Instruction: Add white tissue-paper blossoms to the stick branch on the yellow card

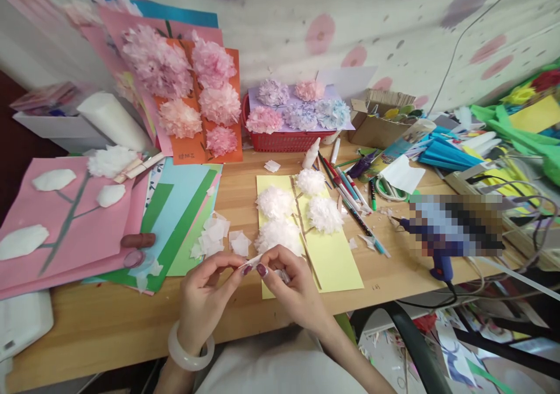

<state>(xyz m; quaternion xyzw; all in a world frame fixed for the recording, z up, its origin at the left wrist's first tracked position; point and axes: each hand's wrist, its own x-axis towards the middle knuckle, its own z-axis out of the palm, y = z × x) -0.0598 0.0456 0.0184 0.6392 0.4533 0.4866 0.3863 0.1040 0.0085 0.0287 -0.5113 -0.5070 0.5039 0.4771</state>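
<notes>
My left hand (205, 295) and my right hand (291, 280) meet over the near edge of the wooden table (109, 318). Both pinch a small piece of white tissue paper (252, 260) between fingertips. A pale bangle (190, 347) circles my left wrist. Just beyond the hands lies a yellow card (336, 254) bearing several white tissue flowers (275, 203) along a brown stem. Small cut tissue squares (214, 234) lie loose to the left of the card.
Coloured paper sheets (184, 207) and a pink card with white petals (65, 219) lie left. A red basket (284, 140) of pastel flowers stands behind. Pens and markers (350, 190), a blue glue gun (437, 254) and paper clutter fill the right.
</notes>
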